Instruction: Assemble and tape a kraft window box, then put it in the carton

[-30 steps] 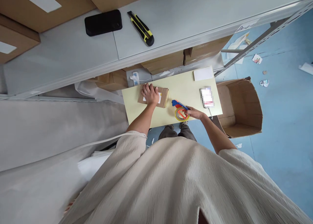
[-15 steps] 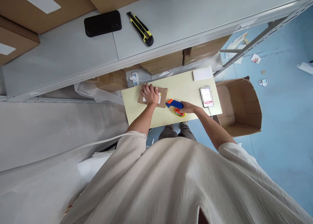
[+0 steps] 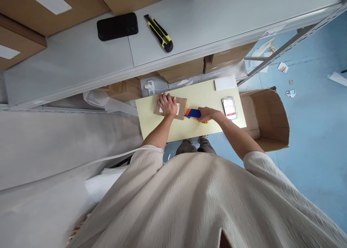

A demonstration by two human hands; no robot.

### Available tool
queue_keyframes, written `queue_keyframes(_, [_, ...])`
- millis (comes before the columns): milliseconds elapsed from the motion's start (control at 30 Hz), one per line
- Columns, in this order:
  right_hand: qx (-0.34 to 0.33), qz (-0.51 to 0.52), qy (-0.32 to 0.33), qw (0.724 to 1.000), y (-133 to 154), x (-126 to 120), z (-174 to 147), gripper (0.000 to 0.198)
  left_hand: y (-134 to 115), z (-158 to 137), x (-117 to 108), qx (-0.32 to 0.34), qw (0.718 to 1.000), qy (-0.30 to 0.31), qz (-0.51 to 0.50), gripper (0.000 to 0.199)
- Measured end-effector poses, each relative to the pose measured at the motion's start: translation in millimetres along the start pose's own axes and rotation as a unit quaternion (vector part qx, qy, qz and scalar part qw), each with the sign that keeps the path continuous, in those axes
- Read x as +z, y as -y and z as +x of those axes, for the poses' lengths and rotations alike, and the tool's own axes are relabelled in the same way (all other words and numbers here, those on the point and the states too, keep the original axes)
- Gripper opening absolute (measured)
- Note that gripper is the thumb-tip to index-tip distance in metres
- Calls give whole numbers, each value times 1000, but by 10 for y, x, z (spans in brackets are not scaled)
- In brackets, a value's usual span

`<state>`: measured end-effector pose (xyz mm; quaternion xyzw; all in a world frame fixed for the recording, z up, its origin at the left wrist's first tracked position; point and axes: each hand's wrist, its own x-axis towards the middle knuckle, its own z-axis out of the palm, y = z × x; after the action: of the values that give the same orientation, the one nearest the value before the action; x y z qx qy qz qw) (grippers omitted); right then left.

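A small cardboard box [image 3: 157, 109] with a white label lies on the pale yellow table [image 3: 151, 128]. My left hand [image 3: 167, 105] rests flat on top of it, fingers spread, with a ring on one finger. In my right hand [image 3: 206, 114] is a blue and orange tape dispenser [image 3: 193, 113], gripped with the fingers wrapped round it. Its orange front end is at the right end of the box; whether it touches cannot be made out. The dispenser's red and yellow roll is partly hidden below my right hand.
A phone [image 3: 229, 108] with a lit screen and a white sheet [image 3: 225, 82] lie on the table's right part. An open cardboard box [image 3: 273, 119] stands on the floor to the right. Above, a grey shelf [image 3: 206, 22] carries a black phone [image 3: 117, 26] and a utility knife [image 3: 159, 33].
My right hand has turned the tape dispenser and moved it slightly up, so its roll shows less. My left hand stays on the box.
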<state>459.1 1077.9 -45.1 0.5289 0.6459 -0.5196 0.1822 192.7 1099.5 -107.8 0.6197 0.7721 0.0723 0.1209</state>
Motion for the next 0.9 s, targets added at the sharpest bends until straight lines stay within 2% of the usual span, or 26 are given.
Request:
queue_keyframes(67, [5, -41, 3, 999, 74, -56, -17, 68, -36, -10, -51, -8, 1000, 10, -13, 58])
queue_keyframes(133, [4, -70, 0, 998, 141, -12, -5, 67, -71, -15, -87, -11, 999, 17, -29, 57])
queue_keyframes(233, [-9, -111, 34, 993, 235, 260, 34, 49, -109, -10, -102, -25, 999, 13, -36, 56])
queue_keyframes(300, [-41, -106, 82, 990, 264, 491, 43, 48, -117, 0, -88, -32, 999, 8, -36, 56])
queue_keyframes(400, [-36, -75, 64, 995, 173, 680, 5, 55, -103, 17, -47, -30, 999, 5, -39, 56])
queue_keyframes(500, [-11, 14, 57, 998, -110, 584, -72, 55, -78, 31, -10, -25, 999, -2, -36, 55])
queue_keyframes(600, [7, 103, 3, 995, -488, 367, -160, 58, -69, 33, -1, -23, 999, -5, -39, 55])
queue_keyframes(700, [28, 199, -67, 977, -820, 233, -244, 58, -73, 26, -12, -22, 999, -4, -46, 55])
queue_keyframes(800, [28, 292, -145, 945, -1017, 232, -274, 55, -74, 21, -15, -20, 999, -7, -44, 56])
queue_keyframes(900, [21, 311, -205, 928, -1068, 298, -234, 48, -65, 35, -8, -18, 999, -13, -38, 55])
